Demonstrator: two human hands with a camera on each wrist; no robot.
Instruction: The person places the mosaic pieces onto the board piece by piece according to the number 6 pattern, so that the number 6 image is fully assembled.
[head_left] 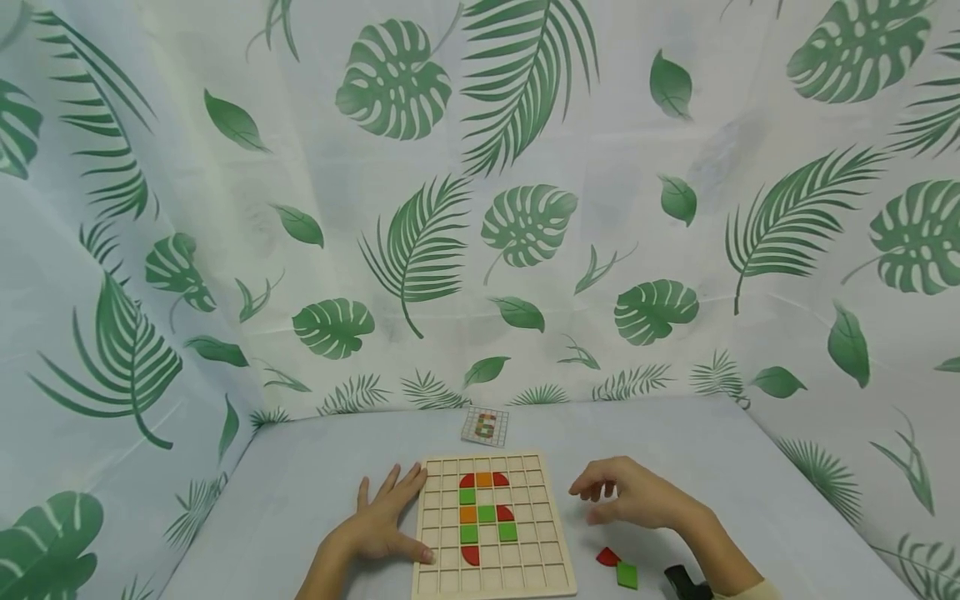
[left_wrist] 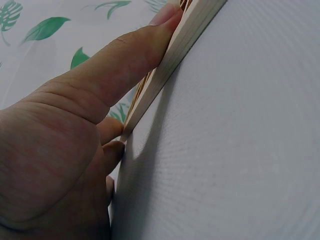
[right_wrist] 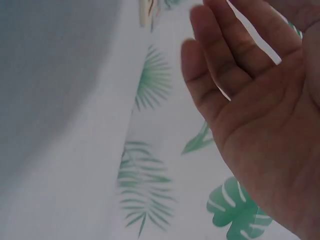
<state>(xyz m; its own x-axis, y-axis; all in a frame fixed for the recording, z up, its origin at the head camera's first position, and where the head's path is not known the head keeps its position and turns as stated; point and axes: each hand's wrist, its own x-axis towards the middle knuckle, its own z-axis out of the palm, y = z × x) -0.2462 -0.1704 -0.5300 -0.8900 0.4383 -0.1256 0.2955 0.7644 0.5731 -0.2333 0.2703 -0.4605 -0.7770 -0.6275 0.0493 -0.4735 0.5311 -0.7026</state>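
Observation:
A pale wooden grid board [head_left: 521, 579] lies in front of me, with red quarter-round, orange square and green square tiles set in its cells. My left hand [head_left: 378, 521] is at its left side, fingers spread. The thumb [left_wrist: 135, 57] rests on the board's edge, and fingertips touch that side farther up. To the right of the board, my right hand [head_left: 637, 492] hovers with loosely bent fingers and holds nothing. Its palm [right_wrist: 270, 135] and fingers show bare in the right wrist view. Below it lie a loose red quarter-round tile [head_left: 607, 556] and a green square tile [head_left: 627, 575].
Behind the board lies a small card [head_left: 472, 429] printed with a grid and a coloured tile pattern. A pale cloth [head_left: 300, 467] covers the table. Leaf-printed curtains [head_left: 570, 358] rise behind and at both sides. A black device [head_left: 686, 583] is at my right wrist.

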